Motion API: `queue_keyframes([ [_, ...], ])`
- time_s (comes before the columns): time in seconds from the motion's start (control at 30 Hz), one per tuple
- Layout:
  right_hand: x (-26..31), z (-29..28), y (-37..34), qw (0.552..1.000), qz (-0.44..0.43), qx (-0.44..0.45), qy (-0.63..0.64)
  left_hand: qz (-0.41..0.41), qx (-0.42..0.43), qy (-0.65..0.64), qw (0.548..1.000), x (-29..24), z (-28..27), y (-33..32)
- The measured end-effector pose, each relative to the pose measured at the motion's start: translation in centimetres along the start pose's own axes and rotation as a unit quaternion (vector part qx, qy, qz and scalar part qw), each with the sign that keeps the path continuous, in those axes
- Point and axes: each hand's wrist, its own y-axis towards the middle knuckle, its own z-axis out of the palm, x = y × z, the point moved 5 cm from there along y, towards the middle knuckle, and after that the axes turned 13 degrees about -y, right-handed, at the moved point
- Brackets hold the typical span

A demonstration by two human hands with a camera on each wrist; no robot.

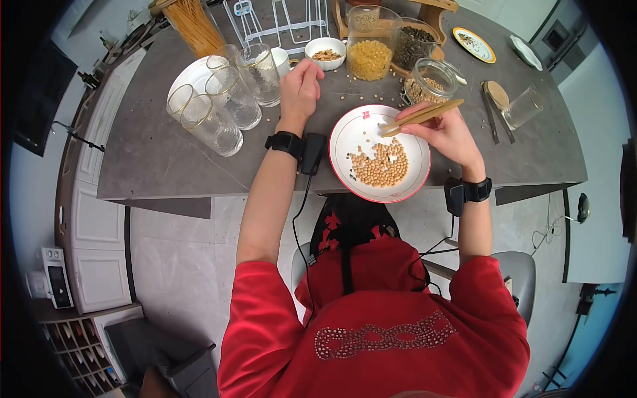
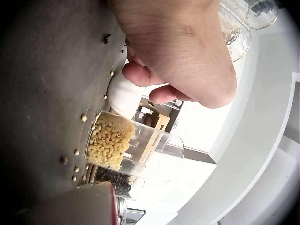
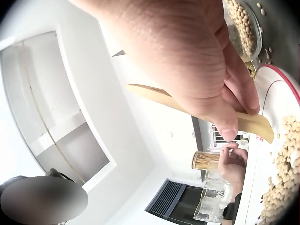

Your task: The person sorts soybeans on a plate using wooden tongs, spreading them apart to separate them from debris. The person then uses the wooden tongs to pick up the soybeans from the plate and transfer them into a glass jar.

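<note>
My right hand [image 1: 450,132] pinches a pair of wooden tongs [image 1: 424,115] between thumb and fingers. The tips of the tongs point down over a white plate [image 1: 344,156] with a red rim. Spread across the plate's lower half are pale, round soybeans [image 1: 383,167], with a few dark bits at their left side. In the right wrist view the tongs [image 3: 255,125] slant down beside the beans [image 3: 283,183]. My left hand [image 1: 300,91] rests beside a small white bowl [image 1: 337,50] of brownish bits, its fingers loosely curled, and nothing shows in them.
Several tall glasses [image 1: 233,99] stand left of my left hand. Behind the plate are a jar of macaroni [image 1: 369,61], a dark-filled jar [image 1: 413,48] and an open glass jar [image 1: 424,86] of beans. Stray beans lie on the grey table [image 1: 159,159]. Another glass [image 1: 523,109] lies at right.
</note>
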Motion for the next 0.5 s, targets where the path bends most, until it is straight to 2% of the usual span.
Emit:
queue_keyframes([
  [0.13, 0.5, 0.2, -0.3, 0.999, 0.007, 0.008, -0.031, 0.002, -0.001, 0.004, 1.000, 0.1, 0.0, 0.2],
  [0.3, 0.5, 0.0, -0.2, 0.997, -0.010, -0.034, -0.073, 0.005, 0.000, 0.002, 1.000, 0.0, 0.1, 0.4],
  [0.5, -0.2, -0.3, -0.1, 0.998, -0.007, -0.042, -0.050, 0.005, 0.004, 0.000, 1.000, 0.1, 0.1, 0.2],
])
